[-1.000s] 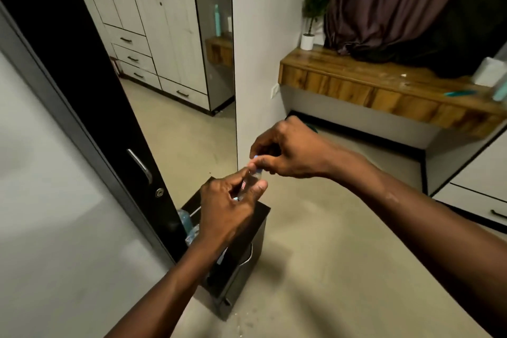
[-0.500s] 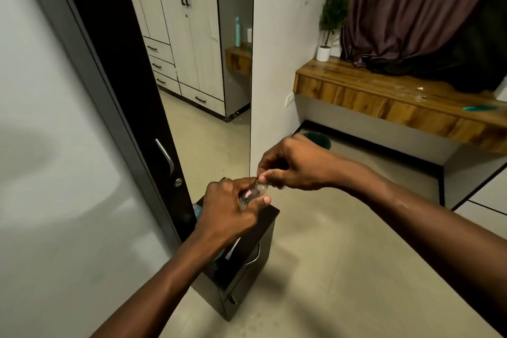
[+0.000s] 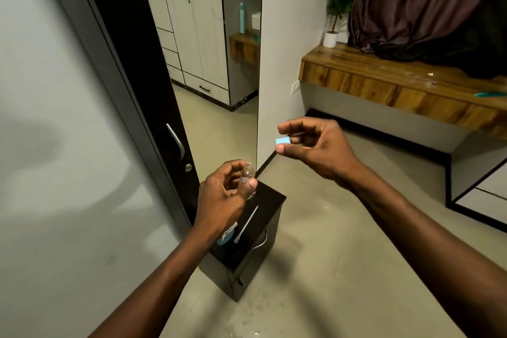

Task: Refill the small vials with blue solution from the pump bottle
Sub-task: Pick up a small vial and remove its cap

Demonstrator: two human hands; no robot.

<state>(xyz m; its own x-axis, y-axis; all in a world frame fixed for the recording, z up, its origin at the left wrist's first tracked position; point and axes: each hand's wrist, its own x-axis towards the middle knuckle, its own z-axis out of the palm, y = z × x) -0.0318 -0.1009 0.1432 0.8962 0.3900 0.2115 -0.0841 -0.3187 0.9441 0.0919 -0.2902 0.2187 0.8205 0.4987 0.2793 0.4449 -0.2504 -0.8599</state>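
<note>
My left hand [image 3: 223,195] holds a small clear vial [image 3: 248,177] upright between thumb and fingers, its mouth uncovered, above a black cabinet [image 3: 270,200]. My right hand [image 3: 310,145], raised up and to the right of the vial, pinches a light blue cap [image 3: 283,141] between thumb and fingers. A bottle with blue liquid and a label [image 3: 226,234] lies on the cabinet top, mostly hidden under my left wrist. Beside it lies a thin white tube [image 3: 246,225].
A dark door with a metal handle [image 3: 175,143] stands just left of the cabinet. A wooden shelf [image 3: 397,82] runs along the right wall, holding a potted plant [image 3: 336,8]. Pale wardrobes [image 3: 189,35] stand behind. Bare floor [image 3: 329,269] surrounds the cabinet.
The two hands were together at the vial's top; now my right hand has pulled up and right with the blue cap, leaving the vial uncapped in my left hand.
</note>
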